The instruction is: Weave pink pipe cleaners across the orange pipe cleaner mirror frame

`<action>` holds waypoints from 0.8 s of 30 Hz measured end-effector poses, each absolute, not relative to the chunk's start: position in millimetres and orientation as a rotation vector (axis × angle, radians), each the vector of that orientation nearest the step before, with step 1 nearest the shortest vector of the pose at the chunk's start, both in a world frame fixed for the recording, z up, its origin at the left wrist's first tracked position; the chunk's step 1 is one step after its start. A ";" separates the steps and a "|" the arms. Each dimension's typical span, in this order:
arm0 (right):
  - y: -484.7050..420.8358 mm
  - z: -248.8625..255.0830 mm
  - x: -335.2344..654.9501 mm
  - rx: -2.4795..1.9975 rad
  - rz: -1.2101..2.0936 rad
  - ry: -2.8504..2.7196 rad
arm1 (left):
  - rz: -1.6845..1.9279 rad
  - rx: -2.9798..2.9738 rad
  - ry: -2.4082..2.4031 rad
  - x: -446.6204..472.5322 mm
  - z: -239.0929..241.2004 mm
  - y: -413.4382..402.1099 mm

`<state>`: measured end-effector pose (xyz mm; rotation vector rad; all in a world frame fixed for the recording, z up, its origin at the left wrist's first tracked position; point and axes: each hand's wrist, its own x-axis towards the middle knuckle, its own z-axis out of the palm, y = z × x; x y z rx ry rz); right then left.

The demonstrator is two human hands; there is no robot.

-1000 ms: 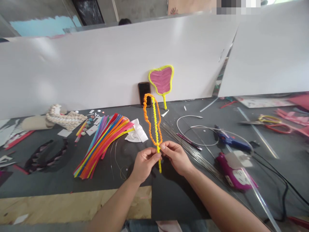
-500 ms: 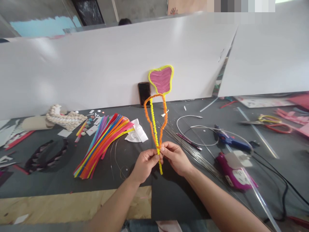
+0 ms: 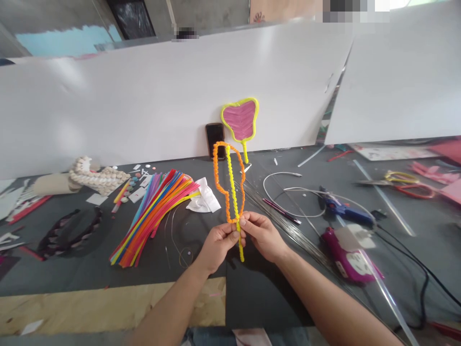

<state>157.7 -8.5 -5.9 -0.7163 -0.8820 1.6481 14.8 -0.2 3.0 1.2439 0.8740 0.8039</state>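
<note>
Between my two hands stands a shape of twisted pipe cleaners: an orange loop (image 3: 216, 169) around a straight yellow stem (image 3: 231, 180) whose tail sticks out below my fingers. My left hand (image 3: 219, 245) pinches the stem just under the loop, fingers closed. Beside it, my right hand (image 3: 262, 235) is closed on the same spot, thumb and forefinger at the loop's base. Behind, a fan-like shape with a yellow pipe-cleaner edge and pink filling (image 3: 240, 120) leans on the white board, next to a dark phone (image 3: 215, 140).
A bundle of coloured pipe cleaners (image 3: 153, 216) lies left, near a crumpled white packet (image 3: 203, 196) and a dark braided band (image 3: 68, 235). On the right are thin wires (image 3: 293, 230), a blue glue gun (image 3: 347, 212), a magenta device (image 3: 351, 259) and scissors (image 3: 403, 182).
The orange and yellow shape has turned about its stem, so the loop looks narrower and shifted left, uncovering the pink fan's handle. Both hands stay almost in place.
</note>
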 end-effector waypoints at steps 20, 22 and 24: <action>-8.5 -2.7 152.0 -0.914 1.494 -0.938 | 0.969 1.704 1.274 14.0 1.9 -4.2; -8.6 -2.6 151.7 -0.926 1.495 -0.945 | 0.955 1.706 1.282 13.8 1.6 -3.8; -8.6 -3.0 151.8 -0.927 1.513 -0.943 | 0.945 1.706 1.269 14.2 1.5 -3.7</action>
